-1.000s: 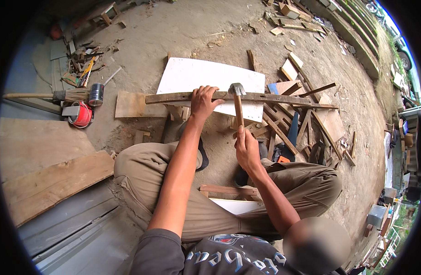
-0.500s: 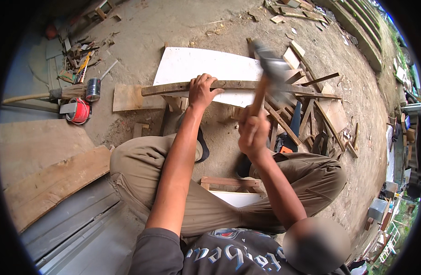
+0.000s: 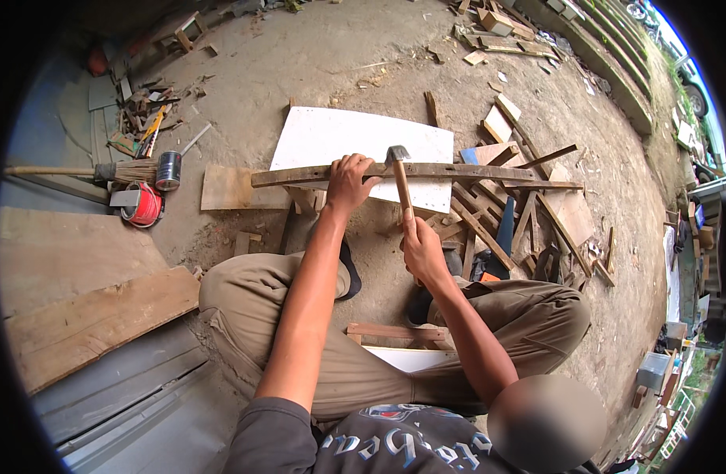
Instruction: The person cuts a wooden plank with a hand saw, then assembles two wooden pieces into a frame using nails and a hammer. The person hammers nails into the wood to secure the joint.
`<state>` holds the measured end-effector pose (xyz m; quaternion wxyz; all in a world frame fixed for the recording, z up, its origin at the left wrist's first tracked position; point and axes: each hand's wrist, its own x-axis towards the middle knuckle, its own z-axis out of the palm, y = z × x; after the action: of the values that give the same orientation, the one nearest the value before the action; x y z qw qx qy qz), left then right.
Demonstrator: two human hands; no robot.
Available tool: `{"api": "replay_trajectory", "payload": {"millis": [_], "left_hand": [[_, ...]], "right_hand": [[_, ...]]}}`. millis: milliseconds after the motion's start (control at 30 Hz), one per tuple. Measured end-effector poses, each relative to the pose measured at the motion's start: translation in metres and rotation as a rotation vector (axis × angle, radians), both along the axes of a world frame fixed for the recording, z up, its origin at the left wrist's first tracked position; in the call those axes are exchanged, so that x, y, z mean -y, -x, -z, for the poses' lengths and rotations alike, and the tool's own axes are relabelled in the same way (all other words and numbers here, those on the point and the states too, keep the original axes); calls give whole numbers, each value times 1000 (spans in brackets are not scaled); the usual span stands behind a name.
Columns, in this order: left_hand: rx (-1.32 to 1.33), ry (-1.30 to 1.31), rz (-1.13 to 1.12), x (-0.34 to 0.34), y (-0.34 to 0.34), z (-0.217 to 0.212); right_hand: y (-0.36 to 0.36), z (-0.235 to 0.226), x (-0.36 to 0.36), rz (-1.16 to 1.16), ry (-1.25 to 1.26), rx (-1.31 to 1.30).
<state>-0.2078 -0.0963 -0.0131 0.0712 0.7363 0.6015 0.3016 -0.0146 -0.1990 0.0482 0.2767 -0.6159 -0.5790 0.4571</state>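
A long, narrow wooden batten (image 3: pixel 457 171) lies across a white board (image 3: pixel 363 134) in front of me. My left hand (image 3: pixel 348 183) grips the batten left of its middle, fingers over the far edge and thumb toward the right. In my right hand (image 3: pixel 423 249) is the wooden handle of a hammer (image 3: pixel 401 178). The hammer's metal head is down at the batten, a little right of my left hand. Whether a nail sits under the head cannot be made out.
Scrap wood (image 3: pixel 529 213) is heaped at the right, with a handsaw (image 3: pixel 506 229) among it. At the left are a brush (image 3: pixel 130 171), a tin can (image 3: pixel 168 171) and a red roll (image 3: pixel 146 205). A small wooden frame (image 3: pixel 394 332) lies between my legs.
The hammer has come down from its raised, blurred position at the right to the batten, moving left. My left hand keeps its grip on the batten.
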Motion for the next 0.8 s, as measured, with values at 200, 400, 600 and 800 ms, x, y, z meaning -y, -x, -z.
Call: {"api": "replay_trajectory", "payload": {"millis": [200, 400, 600, 800], "left_hand": [[-35, 23, -19, 4, 6, 7], [-5, 4, -8, 3, 0, 2], [4, -17, -46, -2, 7, 4], [11, -8, -58, -1, 3, 5]], "right_hand": [[13, -93, 7, 17, -289, -363], [-5, -16, 10, -26, -500, -75], [-11, -26, 31, 99, -19, -131], [1, -39, 11, 6, -106, -97]]}}
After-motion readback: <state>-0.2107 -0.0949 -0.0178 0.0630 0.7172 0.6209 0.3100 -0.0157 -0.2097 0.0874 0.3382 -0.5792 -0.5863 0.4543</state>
